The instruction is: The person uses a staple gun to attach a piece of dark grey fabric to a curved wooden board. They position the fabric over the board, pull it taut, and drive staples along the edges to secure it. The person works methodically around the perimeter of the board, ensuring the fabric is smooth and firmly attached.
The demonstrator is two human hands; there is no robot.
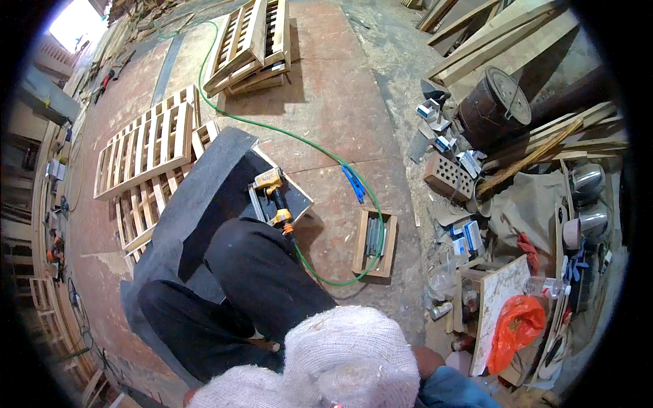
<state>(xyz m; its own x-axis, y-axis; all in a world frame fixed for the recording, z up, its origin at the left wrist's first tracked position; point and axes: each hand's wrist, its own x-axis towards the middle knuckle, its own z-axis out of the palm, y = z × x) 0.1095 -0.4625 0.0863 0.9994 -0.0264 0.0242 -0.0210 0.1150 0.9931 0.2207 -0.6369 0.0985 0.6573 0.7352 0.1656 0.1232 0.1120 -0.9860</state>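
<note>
Both my hands wear white knitted gloves and are held close together at the lower edge. My right hand (350, 350) is curled closed, its fingers folded inward; what it holds, if anything, is hidden. A tiny red spot shows at the frame's edge beneath it. Against it rests my left hand (239, 387), cut off by the frame, its fingers out of sight. Beyond my black-trousered knees, a yellow and black pneumatic nail gun (272, 197) lies on a dark-covered wooden piece (282, 173). A green air hose (303, 141) runs from its orange coupling.
Dark grey sheeting (197, 183) lies ahead of my legs. Slatted wooden frames (146, 146) and stacked ones (248, 44) stand beyond. Right of me are a small wooden box (358, 245) of metal strips, a blue tool (353, 183), a perforated brick (449, 178), a rusty drum (493, 109) and an orange bag (513, 330).
</note>
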